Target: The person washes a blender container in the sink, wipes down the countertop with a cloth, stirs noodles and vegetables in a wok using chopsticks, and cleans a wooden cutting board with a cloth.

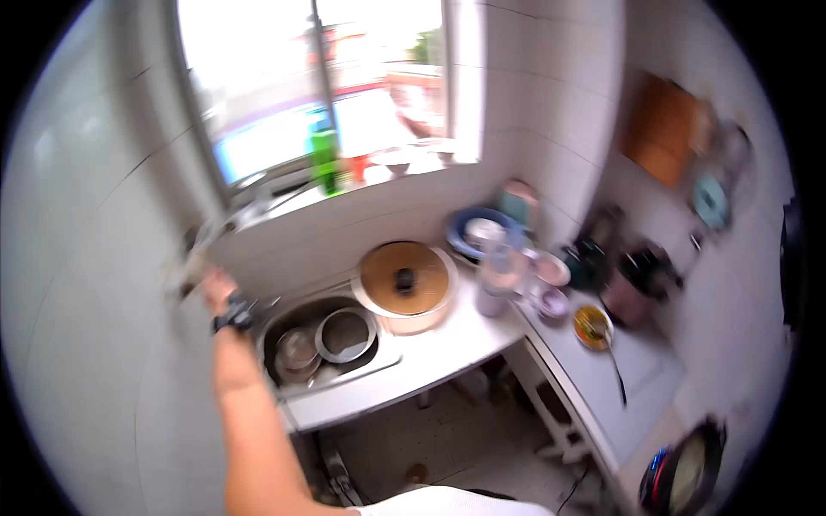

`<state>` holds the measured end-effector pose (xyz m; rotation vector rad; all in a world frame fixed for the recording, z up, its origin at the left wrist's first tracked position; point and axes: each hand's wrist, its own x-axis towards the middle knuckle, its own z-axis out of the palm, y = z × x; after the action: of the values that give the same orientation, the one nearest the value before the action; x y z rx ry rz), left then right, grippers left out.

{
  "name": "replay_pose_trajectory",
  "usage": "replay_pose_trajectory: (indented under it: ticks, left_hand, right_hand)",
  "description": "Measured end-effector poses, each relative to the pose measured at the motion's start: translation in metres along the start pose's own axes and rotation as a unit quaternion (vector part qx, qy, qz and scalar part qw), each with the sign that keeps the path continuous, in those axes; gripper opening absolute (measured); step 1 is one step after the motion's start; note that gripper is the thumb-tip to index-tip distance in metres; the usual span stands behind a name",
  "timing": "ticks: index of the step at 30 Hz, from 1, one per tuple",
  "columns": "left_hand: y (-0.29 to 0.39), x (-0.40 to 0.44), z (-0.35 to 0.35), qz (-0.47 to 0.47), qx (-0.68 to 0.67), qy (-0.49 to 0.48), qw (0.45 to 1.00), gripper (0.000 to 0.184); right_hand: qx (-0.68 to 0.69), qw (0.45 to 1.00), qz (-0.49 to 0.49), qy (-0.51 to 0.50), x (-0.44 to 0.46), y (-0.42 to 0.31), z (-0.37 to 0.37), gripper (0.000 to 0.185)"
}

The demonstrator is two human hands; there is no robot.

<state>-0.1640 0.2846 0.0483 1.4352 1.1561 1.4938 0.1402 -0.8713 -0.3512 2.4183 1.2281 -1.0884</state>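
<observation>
My left arm stretches up at the left, with a dark watch on the wrist. At the wall beside the window, my left hand is at a pale, blurred bundle; its fingers are smeared by motion, so a grip on it cannot be made out. Below and to the right of that hand lies the sink, which holds a round metal pan and a bowl. My right hand is out of view.
Right of the sink stands a large pot with a brown lid. Further right are a blue basin, a clear jug, and a bowl of food with a utensil. A green bottle stands on the windowsill.
</observation>
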Motion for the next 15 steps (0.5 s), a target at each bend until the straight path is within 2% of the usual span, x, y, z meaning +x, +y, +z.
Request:
replay_pose_trajectory:
  ticks: [1, 2, 3, 4, 5, 6, 7, 10, 12, 14, 15]
  left_hand:
    - [0.007, 0.008, 0.003, -0.097, -0.181, -0.006, 0.979, 0.024]
    - [-0.061, 0.069, -0.01, -0.235, -0.293, -0.058, 0.925, 0.03]
    - [-0.042, 0.07, -0.012, -0.13, -0.149, -0.047, 0.979, 0.037]
    - [-0.031, 0.069, -0.007, -0.092, -0.096, -0.033, 0.991, 0.037]
    - [-0.018, 0.065, 0.001, -0.079, -0.087, -0.019, 0.993, 0.038]
    - [0.0, 0.052, 0.007, -0.059, -0.082, 0.0, 0.995, 0.038]
    - [0.017, 0.038, 0.011, -0.039, -0.083, 0.021, 0.996, 0.038]
    - [0.075, -0.031, 0.028, 0.036, -0.107, 0.074, 0.991, 0.04]
    - [0.121, -0.096, 0.042, 0.086, -0.121, 0.077, 0.986, 0.041]
    - [0.16, -0.159, 0.057, 0.128, -0.15, 0.054, 0.979, 0.042]
    - [0.174, -0.189, 0.064, 0.141, -0.177, 0.03, 0.974, 0.042]
  right_hand:
    - [-0.074, 0.996, -0.029, 0.041, -0.008, -0.002, 0.044, 0.015]
    - [0.1, 0.99, -0.059, -0.079, -0.067, -0.085, -0.078, 0.021]
    - [0.046, 0.987, 0.009, -0.157, -0.057, -0.1, -0.034, 0.024]
    - [0.038, 0.995, 0.076, -0.055, -0.092, -0.13, -0.078, 0.027]
    - [0.002, 0.999, 0.051, 0.006, -0.108, -0.147, -0.086, 0.025]
    - [0.063, 0.966, -0.157, 0.197, -0.097, -0.112, 0.003, 0.024]
    - [0.088, 0.963, -0.14, 0.212, -0.106, -0.109, 0.048, 0.024]
    - [0.077, 0.99, 0.076, 0.095, -0.12, -0.115, 0.123, 0.015]
    - [0.089, 0.965, 0.242, -0.045, -0.145, -0.143, 0.104, 0.014]
    - [0.073, 0.939, 0.325, -0.088, -0.169, -0.18, 0.057, 0.023]
    - [0.191, 0.91, 0.362, -0.063, -0.152, -0.177, 0.094, 0.022]
